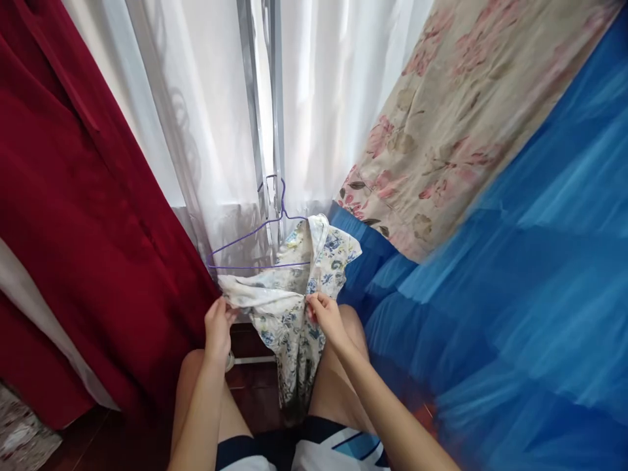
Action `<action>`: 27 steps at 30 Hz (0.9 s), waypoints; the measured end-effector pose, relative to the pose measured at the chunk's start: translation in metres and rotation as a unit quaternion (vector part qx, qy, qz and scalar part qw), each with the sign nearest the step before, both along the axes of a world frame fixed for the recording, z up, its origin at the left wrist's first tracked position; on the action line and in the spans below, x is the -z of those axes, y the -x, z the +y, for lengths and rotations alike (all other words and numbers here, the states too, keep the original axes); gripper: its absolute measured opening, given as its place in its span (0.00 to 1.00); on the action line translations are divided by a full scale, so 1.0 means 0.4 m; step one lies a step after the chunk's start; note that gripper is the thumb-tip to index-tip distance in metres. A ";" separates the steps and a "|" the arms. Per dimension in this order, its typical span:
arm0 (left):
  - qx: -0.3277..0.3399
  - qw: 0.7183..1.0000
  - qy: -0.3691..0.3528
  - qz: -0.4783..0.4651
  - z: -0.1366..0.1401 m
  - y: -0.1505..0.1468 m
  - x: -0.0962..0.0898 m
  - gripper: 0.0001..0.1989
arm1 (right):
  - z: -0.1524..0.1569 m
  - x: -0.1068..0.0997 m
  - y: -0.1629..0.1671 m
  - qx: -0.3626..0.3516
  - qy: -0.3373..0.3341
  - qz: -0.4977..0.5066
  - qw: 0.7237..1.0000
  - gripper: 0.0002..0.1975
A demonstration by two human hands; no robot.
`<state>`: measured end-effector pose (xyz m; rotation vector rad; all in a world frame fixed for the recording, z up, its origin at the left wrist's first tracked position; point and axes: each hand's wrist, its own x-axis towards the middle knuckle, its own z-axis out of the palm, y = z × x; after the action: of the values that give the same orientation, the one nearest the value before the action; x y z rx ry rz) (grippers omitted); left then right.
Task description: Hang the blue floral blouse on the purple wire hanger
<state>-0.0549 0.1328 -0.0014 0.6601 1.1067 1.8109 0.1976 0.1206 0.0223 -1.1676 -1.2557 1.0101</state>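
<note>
A white dress [294, 327] with a blue floral print hangs in front of me, its right shoulder on a purple hanger [245, 233]. The hanger's left arm is bare, and its hook is up against the white curtain. My left hand [219, 320] pinches the left edge of the dress, below the hanger's left end. With thumb and fingers closed, my right hand [324, 314] grips the dress at the front opening. The lower part of the dress falls between my knees.
White sheer curtains [324, 98] hang ahead. A red cloth [98, 196] hangs on the left. To the right are a beige floral cloth [417, 157] and a large blue ruffled fabric [530, 294]. Dark red floor tiles [252, 392] show below.
</note>
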 end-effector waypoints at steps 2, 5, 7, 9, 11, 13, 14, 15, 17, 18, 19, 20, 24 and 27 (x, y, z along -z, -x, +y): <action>0.024 1.000 0.009 0.004 -0.017 -0.023 0.022 0.23 | 0.034 0.033 -0.012 0.044 0.005 0.001 0.999 0.16; 0.051 0.998 -0.022 -0.010 -0.037 -0.034 0.000 0.23 | 0.061 0.074 -0.028 0.068 0.015 -0.027 0.997 0.16; 0.066 0.995 -0.077 -0.025 -0.054 -0.041 -0.045 0.21 | 0.063 0.103 -0.029 0.063 0.032 -0.060 0.996 0.15; 0.070 0.989 -0.132 -0.011 -0.074 -0.057 -0.097 0.17 | 0.058 0.131 -0.022 0.046 0.056 -0.102 0.992 0.15; 0.057 0.983 -0.166 0.047 -0.097 -0.082 -0.141 0.14 | 0.050 0.152 -0.009 0.025 0.082 -0.147 0.985 0.15; 0.041 0.972 -0.182 0.143 -0.120 -0.111 -0.167 0.13 | 0.045 0.165 0.004 0.010 0.105 -0.187 0.977 0.14; 0.036 0.962 -0.189 0.191 -0.132 -0.126 -0.174 0.13 | 0.044 0.167 0.009 0.005 0.113 -0.204 0.972 0.14; 0.038 0.952 -0.198 0.232 -0.142 -0.140 -0.176 0.12 | 0.044 0.167 0.012 0.002 0.119 -0.218 0.969 0.14; 0.067 0.932 -0.212 0.287 -0.160 -0.164 -0.173 0.11 | 0.046 0.163 0.013 -0.002 0.126 -0.236 0.963 0.13; 0.085 0.925 -0.214 0.301 -0.165 -0.173 -0.169 0.10 | 0.046 0.159 0.010 -0.004 0.126 -0.240 0.963 0.13; 0.103 0.920 -0.214 0.312 -0.169 -0.181 -0.166 0.10 | 0.046 0.154 0.006 -0.006 0.123 -0.240 0.963 0.14; 0.118 0.915 -0.212 0.321 -0.171 -0.186 -0.163 0.10 | 0.043 0.149 0.000 -0.008 0.117 -0.237 0.964 0.14; 0.140 0.914 -0.208 0.318 -0.170 -0.184 -0.157 0.10 | 0.009 0.125 -0.024 -0.018 0.083 -0.220 0.972 0.14; 0.147 0.918 -0.215 0.299 -0.173 -0.181 -0.162 0.09 | -0.032 0.089 -0.032 0.011 0.038 -0.203 0.978 0.11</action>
<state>0.0176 0.0634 0.0633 1.6365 0.9080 1.6300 0.2103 0.1078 -0.0135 -1.4969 -1.5270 0.8319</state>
